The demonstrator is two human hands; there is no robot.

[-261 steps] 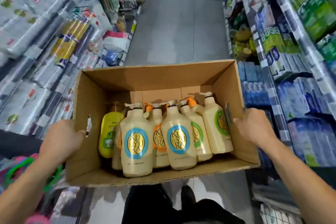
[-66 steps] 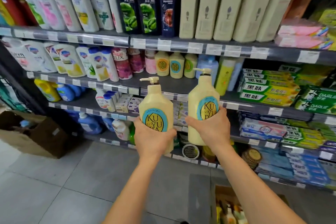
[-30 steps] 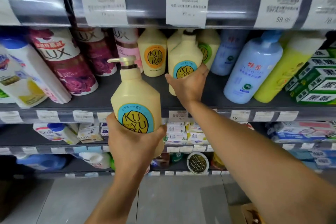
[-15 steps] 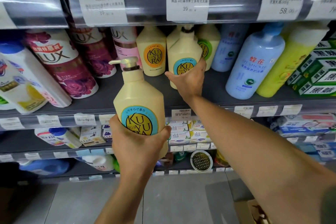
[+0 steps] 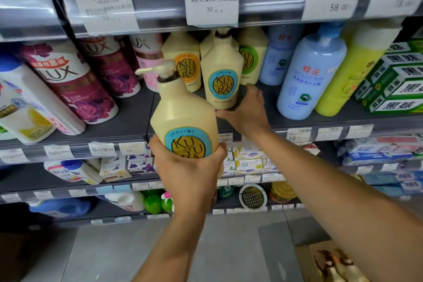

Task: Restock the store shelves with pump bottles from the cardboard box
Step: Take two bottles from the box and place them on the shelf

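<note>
Shelved bottle (image 5: 223,80) now stands, right hand (image 5: 246,112) slack around its base; left hand (image 5: 187,174) grips second bottle (image 5: 183,121)

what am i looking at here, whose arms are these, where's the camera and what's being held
There is no machine: these are a person's bare arms, filmed by one camera worn on their head, looking forward and down at a store shelf. The left hand grips a cream pump bottle. The right hand cups the base of a matching bottle standing on the shelf; whether it grips is unclear. Lux bottles stand to the left, a pale blue bottle to the right. The cardboard box shows at bottom right.
</note>
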